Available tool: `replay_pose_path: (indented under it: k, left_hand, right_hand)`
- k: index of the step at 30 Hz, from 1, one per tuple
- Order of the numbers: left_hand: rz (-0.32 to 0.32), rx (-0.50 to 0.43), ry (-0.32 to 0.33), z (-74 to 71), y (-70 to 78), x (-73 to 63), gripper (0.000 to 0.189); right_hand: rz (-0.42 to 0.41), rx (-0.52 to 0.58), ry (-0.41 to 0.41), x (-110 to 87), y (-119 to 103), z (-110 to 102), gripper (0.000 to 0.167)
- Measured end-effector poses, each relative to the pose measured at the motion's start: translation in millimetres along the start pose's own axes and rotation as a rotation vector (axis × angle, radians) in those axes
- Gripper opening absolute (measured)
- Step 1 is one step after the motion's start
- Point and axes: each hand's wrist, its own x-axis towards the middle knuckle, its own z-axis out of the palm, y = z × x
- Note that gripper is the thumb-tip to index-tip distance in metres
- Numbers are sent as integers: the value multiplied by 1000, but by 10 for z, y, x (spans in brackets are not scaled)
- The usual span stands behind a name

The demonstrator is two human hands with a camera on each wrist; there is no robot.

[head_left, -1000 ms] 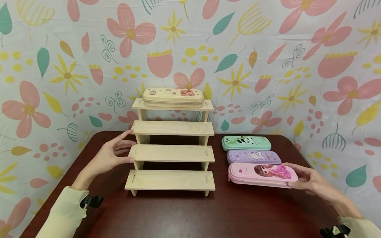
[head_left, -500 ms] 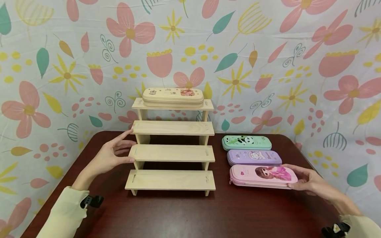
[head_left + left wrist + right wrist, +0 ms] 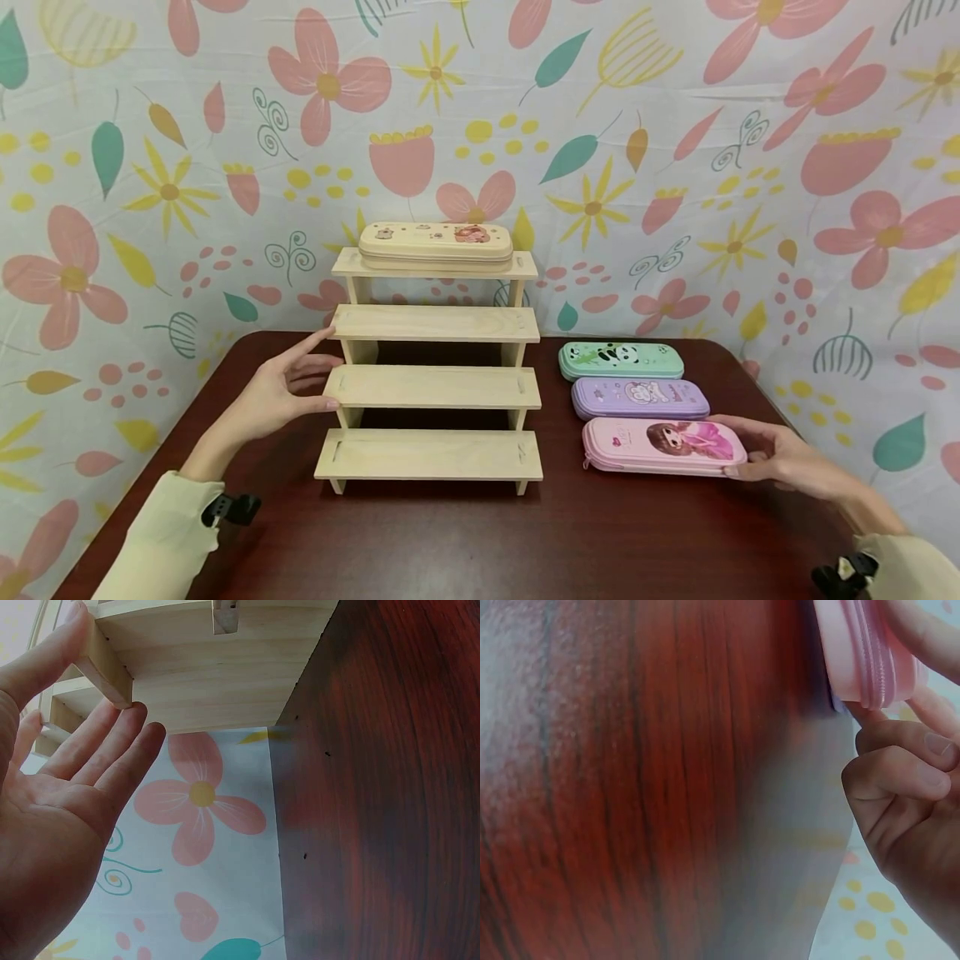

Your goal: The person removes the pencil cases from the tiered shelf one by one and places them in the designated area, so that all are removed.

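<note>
On the dark table stands a wooden tiered stand. My left hand touches its left side with fairly straight fingers, the index at a higher shelf and the thumb at a lower one. In the left wrist view, the thumb and fingers of that hand meet a shelf's end. At the right, my right hand pinches the right end of a pink pencil case with a doll picture. The right wrist view shows the pink case's zipped end beside curled fingers of the right hand.
A cream pencil case lies on the stand's top shelf. Behind the pink case are a purple pencil case and, farther back, a mint pencil case with a panda. A floral cloth hangs behind the table.
The pink pencil case has moved slightly toward the front and right with my right hand, showing more of the purple one. My left hand and the stand have stayed in place.
</note>
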Motion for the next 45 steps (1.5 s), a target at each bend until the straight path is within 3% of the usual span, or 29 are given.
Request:
replay_pose_path:
  k: [7,28,45]
  left_hand:
    - [-3,3,2,-3,-2,0,104]
    - [7,-14,-4,4,-8,-1,103]
    - [14,-22,-2,5,-27,1,103]
  right_hand:
    - [-15,-46,41,37,18,1,66]
    - [71,-187,95,85,-7,-8,69]
    - [121,-189,105,106,-28,-9,68]
